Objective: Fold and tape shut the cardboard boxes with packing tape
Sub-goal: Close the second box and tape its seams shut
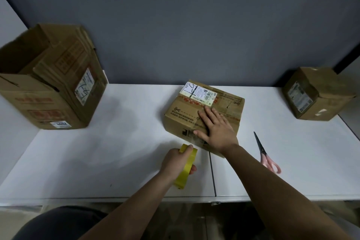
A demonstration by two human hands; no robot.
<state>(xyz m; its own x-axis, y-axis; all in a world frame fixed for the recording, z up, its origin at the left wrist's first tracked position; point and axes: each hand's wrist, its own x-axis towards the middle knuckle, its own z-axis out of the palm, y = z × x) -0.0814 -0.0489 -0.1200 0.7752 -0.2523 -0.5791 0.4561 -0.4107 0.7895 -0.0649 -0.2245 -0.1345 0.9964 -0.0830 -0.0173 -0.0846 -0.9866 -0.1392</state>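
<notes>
Head view: middle box lies flaps-down on the white table, between an open box far left and a closed box far right.
Right hand: spread flat, pressing the box top.
Left hand: curled round the yellow tape roll, just beside the box's near corner.
Advice: keep pressing (seam tight), draw tape along the seam.
Scissors: near the right forearm, ready for cutting.

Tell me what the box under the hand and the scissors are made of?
Box: brown cardboard, matte, creased and scuffed, with a paper label stuck on. Scissors: dark blades, likely metal; pink handles look like smooth plastic, though that is a guess from the look.
</notes>
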